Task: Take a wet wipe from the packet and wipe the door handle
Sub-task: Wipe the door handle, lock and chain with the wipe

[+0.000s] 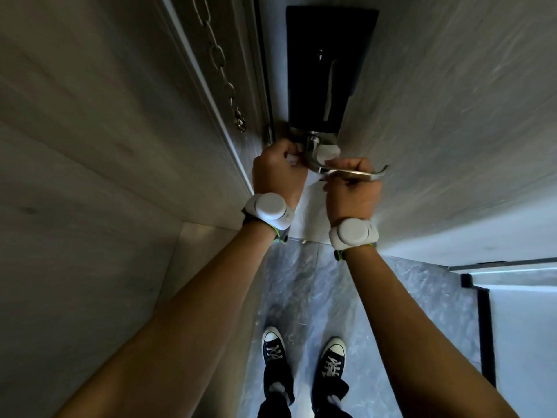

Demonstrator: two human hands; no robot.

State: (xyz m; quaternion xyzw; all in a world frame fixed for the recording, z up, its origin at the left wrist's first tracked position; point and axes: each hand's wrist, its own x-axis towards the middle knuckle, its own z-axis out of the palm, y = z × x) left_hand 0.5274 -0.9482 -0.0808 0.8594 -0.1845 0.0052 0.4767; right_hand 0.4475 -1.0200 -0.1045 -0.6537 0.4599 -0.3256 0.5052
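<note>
A silver lever door handle juts from a black lock plate on the grey door. A white wet wipe is wrapped around the neck of the handle, one end at each side. My left hand is closed on the wipe's left end beside the handle's base. My right hand grips the lever from below and pinches the wipe's right end. The packet is not in view.
A metal door chain hangs on the frame at the left. The door frame edge runs just left of the lock plate. Below are a grey marble floor, my two sneakers and a dark post at right.
</note>
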